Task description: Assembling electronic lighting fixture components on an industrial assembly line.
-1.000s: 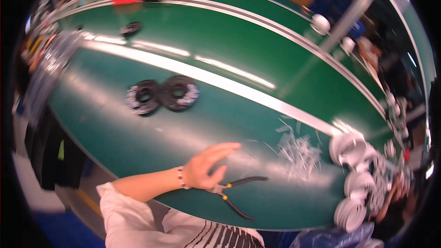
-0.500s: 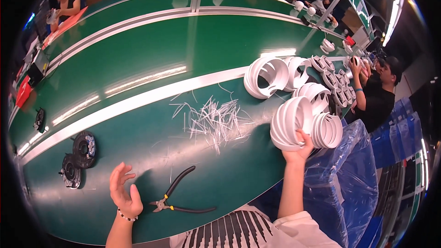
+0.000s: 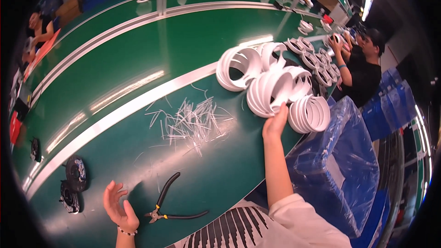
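White ring stack at a green surface: at far left, two black discs lie at ten o'clock from the left hand, half-open and empty. Cutting pliers (handles splayed) rest at that hand's three o'clock, white clippings at one. The stack, at two o'clock from the clippings, points its mouth toward two, its axis running roughly eight to two. The right hand curls on its lower rim, fingertips partly hidden. Handling the stack looks the step in hand; the next move calls for a steady grip, clear of neighbouring rings.
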The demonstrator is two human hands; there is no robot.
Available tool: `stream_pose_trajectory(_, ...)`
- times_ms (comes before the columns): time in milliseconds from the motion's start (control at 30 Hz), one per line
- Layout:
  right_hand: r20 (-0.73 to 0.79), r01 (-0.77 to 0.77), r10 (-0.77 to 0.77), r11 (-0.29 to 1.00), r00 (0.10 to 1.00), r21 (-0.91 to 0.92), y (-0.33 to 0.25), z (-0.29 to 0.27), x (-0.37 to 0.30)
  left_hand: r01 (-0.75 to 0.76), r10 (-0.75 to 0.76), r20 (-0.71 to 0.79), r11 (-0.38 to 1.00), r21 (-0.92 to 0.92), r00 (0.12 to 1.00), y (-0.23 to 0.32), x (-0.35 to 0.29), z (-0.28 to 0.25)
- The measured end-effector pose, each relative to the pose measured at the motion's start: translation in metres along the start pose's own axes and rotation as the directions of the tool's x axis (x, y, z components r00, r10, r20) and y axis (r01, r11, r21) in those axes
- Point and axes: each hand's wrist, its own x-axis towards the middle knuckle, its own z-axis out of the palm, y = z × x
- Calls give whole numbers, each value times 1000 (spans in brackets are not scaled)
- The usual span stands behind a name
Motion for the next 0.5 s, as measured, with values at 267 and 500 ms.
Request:
stream_pose_trajectory(267,700,412,16,799,714,-439,-129,-52,-85,43,-37,-66,996,83,997,-10,-3,-3)
stream_pose_trajectory(500,756,811,-473,-134,453,-570,-285,-139,-25,-83,91,-28,971,226,995,4,17,6)
